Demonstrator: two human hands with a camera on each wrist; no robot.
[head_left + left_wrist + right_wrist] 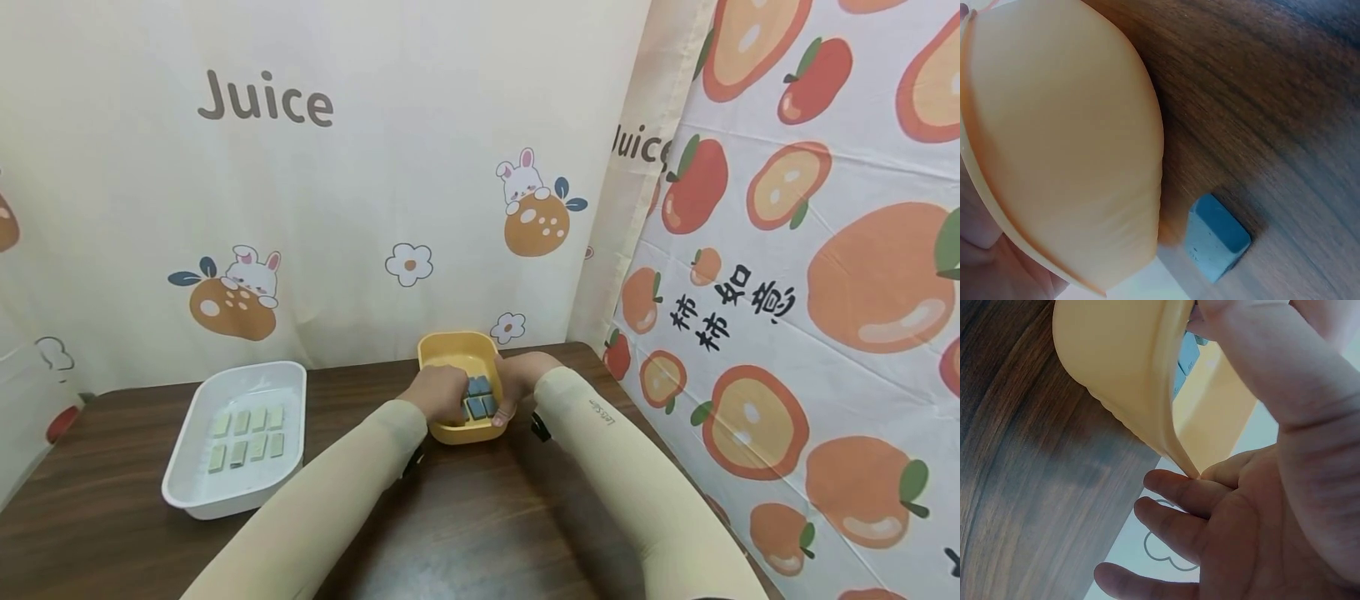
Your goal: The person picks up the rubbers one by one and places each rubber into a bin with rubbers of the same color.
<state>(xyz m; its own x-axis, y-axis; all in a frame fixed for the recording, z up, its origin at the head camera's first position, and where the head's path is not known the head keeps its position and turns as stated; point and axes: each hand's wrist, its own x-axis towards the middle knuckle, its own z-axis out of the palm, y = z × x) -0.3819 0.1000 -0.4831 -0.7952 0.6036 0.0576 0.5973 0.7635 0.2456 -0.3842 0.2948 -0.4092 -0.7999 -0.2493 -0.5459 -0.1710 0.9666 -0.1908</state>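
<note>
A yellow tray holds several small blue-grey blocks lying in rows. My left hand reaches over its left rim, knuckles up. Its fingertips are hidden among the blocks, so I cannot see whether they pinch one. Opposite, my right hand grips the right rim, its thumb reaching over the edge. In the right wrist view the other fingers spread near the rim's corner. Outside the tray, a single two-tone blue block lies on the wooden table, seen only in the left wrist view.
To the left stands a white tray with several pale green blocks in two rows. Dark wooden table extends towards me. Printed curtains hang close behind the table and along its right side.
</note>
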